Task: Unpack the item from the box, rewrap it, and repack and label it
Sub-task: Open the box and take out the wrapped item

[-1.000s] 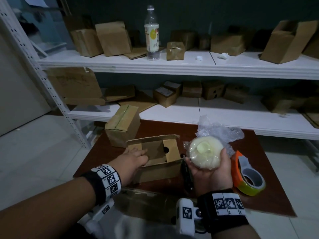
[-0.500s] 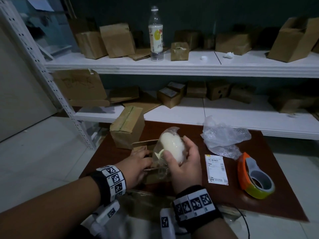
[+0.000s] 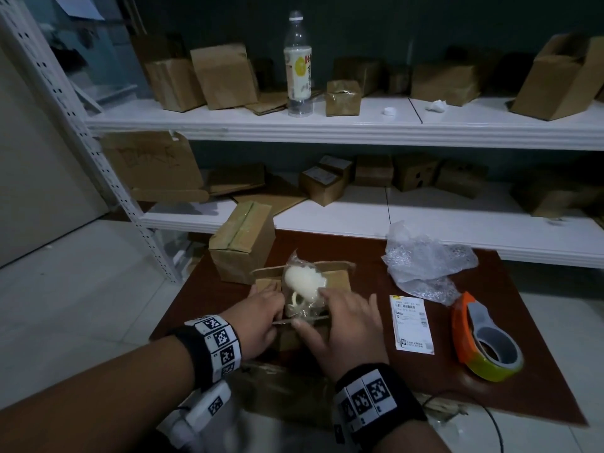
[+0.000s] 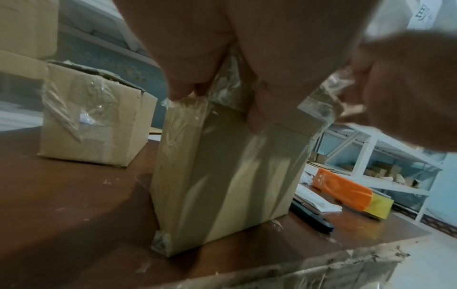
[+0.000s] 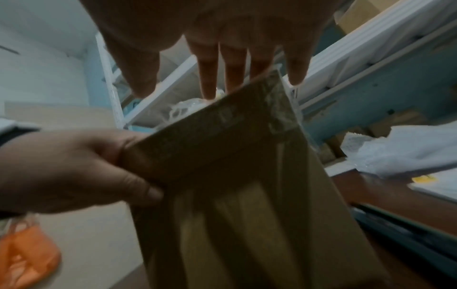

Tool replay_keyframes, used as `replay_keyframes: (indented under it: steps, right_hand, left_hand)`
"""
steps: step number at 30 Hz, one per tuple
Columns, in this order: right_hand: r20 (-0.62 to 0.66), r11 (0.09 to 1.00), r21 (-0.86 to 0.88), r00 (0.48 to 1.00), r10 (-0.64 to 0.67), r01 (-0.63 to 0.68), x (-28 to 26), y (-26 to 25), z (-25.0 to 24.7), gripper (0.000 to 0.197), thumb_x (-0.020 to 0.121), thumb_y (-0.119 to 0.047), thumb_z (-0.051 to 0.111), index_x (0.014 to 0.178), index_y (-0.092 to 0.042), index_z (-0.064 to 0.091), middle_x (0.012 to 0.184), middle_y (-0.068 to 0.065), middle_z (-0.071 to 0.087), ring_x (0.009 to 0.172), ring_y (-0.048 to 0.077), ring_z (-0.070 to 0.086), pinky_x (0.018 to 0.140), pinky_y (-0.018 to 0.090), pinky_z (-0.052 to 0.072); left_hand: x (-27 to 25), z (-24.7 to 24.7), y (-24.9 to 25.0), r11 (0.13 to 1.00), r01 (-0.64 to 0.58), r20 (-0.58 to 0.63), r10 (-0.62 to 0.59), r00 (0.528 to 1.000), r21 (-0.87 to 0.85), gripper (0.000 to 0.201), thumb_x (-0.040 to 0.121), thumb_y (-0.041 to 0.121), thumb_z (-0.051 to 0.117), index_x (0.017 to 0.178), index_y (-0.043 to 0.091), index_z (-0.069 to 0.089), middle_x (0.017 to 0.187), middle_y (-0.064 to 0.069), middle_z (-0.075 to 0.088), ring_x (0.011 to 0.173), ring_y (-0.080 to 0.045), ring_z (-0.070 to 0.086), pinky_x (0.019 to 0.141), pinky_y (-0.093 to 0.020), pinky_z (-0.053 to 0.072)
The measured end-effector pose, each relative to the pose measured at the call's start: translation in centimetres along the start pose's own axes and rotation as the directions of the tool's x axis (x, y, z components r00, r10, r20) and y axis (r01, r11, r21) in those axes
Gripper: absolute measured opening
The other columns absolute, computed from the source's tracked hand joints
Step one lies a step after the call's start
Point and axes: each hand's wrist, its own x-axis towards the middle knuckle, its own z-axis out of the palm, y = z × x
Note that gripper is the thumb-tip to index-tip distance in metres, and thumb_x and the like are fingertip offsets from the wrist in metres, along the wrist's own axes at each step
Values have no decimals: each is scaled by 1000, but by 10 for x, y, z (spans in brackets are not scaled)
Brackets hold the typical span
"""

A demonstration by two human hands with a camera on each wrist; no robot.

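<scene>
**Wrapped item sitting in the mouth of the open box**

White metal shelving (image 3: 343, 129) is standing behind the work area, its two boards carrying many brown cartons and a clear plastic bottle (image 3: 297, 65) with a yellow-marked label. In front of it a dark reddish-brown table (image 3: 408, 361) is holding everything else.

On the table's far left a sealed cardboard box (image 3: 242, 241) is standing, taped along its top seam. Just beside it, nearer the person, the open box (image 3: 336, 277) is standing upright with its flaps raised. To the right a crumpled sheet of bubble wrap (image 3: 425, 263) is lying, and nearer the table's right edge an orange tape dispenser (image 3: 483, 341) is resting on its side. Between the dispenser and the open box a white shipping label (image 3: 411, 325) is lying flat.

The left hand (image 3: 258, 322) is gripping the near left edge of the open box, thumb on the outside wall and fingers curled over the flap, as the right wrist view shows. The right hand (image 3: 346, 325) is reaching over the box top with its fingers (image 5: 207, 78) straight and slightly spread, their tips touching the item.

The item (image 3: 304, 281), a rounded white object in clear plastic film, is sitting in the box opening, its upper part sticking up above the flaps.
</scene>
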Motion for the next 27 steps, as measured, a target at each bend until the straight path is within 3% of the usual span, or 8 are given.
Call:
replay_keyframes:
  steps: [3, 7, 10, 13, 15, 18, 23, 27]
  right_hand:
    - [142, 992, -126, 990, 14, 4, -5, 4, 5, 76, 72, -83, 38, 124, -31, 59, 129, -10, 61, 128, 18, 49, 117, 60, 20]
    - [41, 996, 30, 996, 83, -84, -5, 12, 1, 81, 66, -77, 55, 131, -27, 56, 142, 2, 49, 132, 25, 43, 114, 54, 33]
    - [64, 983, 85, 986, 155, -160, -3, 22, -5, 88, 66, -67, 72, 139, -26, 47, 152, 2, 37, 140, 23, 34, 116, 46, 32]
    - [154, 972, 153, 976, 156, -179, -5, 28, -2, 87, 68, -48, 85, 141, -21, 46, 148, 0, 43, 136, 19, 42, 115, 30, 31]
    - [153, 968, 178, 977, 150, -177, -5, 31, 1, 82, 69, -40, 86, 139, -20, 49, 140, -1, 49, 129, 18, 48, 110, 25, 33]
    - [175, 967, 175, 972, 155, -186, -5, 32, -1, 78, 74, -38, 83, 141, -23, 46, 139, -6, 50, 129, 14, 48, 110, 23, 34]
    - [194, 967, 174, 969, 149, -184, -5, 34, -2, 72, 76, -37, 82, 139, -25, 48, 137, -8, 50, 126, 12, 49, 109, 24, 37]
    - [190, 971, 176, 973, 129, -163, -5, 37, -2, 59, 81, -35, 78, 133, -25, 53, 133, -10, 51, 123, 11, 49, 105, 22, 38]
  left_hand:
    - [-1, 3, 1, 998, 39, -6, -39, 999, -40, 18, 87, 13, 62, 94, 18, 47, 144, -18, 47, 151, -26, 23, 125, -45, 7]
    - [-5, 3, -2, 979, 109, -108, -129, 986, -172, 55, 78, 33, 77, 115, 37, 36, 129, 5, 52, 107, -7, 60, 99, -30, 50]
    - [-6, 2, -2, 970, 123, -180, -162, 970, -208, 85, 73, 32, 84, 134, 43, 26, 136, 9, 48, 104, -4, 63, 91, -24, 54]
    - [-6, 4, -3, 995, 64, -123, -74, 990, -81, 102, 76, 31, 81, 147, 57, 13, 155, 10, 13, 118, -7, 55, 101, -29, 50]
    - [-5, 7, -4, 999, 44, -39, -44, 998, -2, 83, 80, 36, 76, 147, 54, 29, 156, 13, 5, 135, -11, 40, 112, -32, 41]
    - [0, 5, -2, 991, 54, 40, -59, 997, 123, 48, 83, 49, 69, 128, 36, 61, 152, 5, 23, 140, -24, 31, 118, -39, 31]
    - [5, 7, -1, 980, 25, 83, -42, 996, 197, 46, 86, 53, 65, 126, 29, 63, 151, 5, 33, 145, -19, 24, 124, -52, 5]
    - [1, 6, 0, 986, 8, 54, -18, 998, 168, 51, 85, 61, 62, 125, 29, 64, 155, 2, 30, 151, -18, 12, 123, -47, -8]
